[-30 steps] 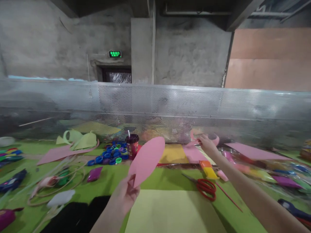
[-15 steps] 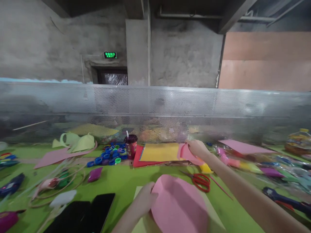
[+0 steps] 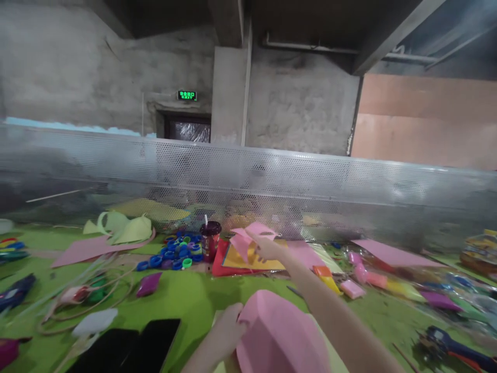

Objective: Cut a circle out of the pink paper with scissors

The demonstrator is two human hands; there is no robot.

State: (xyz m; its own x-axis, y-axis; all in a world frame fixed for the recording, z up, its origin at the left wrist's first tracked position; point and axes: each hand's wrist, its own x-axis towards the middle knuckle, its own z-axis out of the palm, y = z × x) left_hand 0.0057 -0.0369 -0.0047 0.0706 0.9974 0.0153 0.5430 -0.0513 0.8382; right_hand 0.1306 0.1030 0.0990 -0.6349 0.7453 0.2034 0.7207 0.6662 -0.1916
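Note:
My left hand (image 3: 225, 331) pinches the left edge of a large, curved piece of pink paper (image 3: 281, 336) close in front of me. A pale yellow sheet (image 3: 337, 357) lies beneath it, mostly covered. Farther off, my right hand (image 3: 267, 248) grips a cut piece of pink paper (image 3: 241, 243) above a yellow sheet (image 3: 233, 259). Under that sheet is a red one (image 3: 220, 267). My right forearm hides most of the scissors; only a blade tip (image 3: 295, 292) shows.
A dark cup with a straw (image 3: 210, 241) stands beside a pile of blue and green rings (image 3: 174, 254). Black flat devices (image 3: 151, 342) and a looped cable (image 3: 112, 311) lie at left. A dark-handled tool (image 3: 458, 347) and bagged coloured packets (image 3: 435, 300) sit right. A perforated metal panel (image 3: 310, 176) bounds the back.
My right hand has swung left with the pink piece, from the right end of the yellow sheet to over its middle. The forearm now covers the scissors. My left hand keeps its hold.

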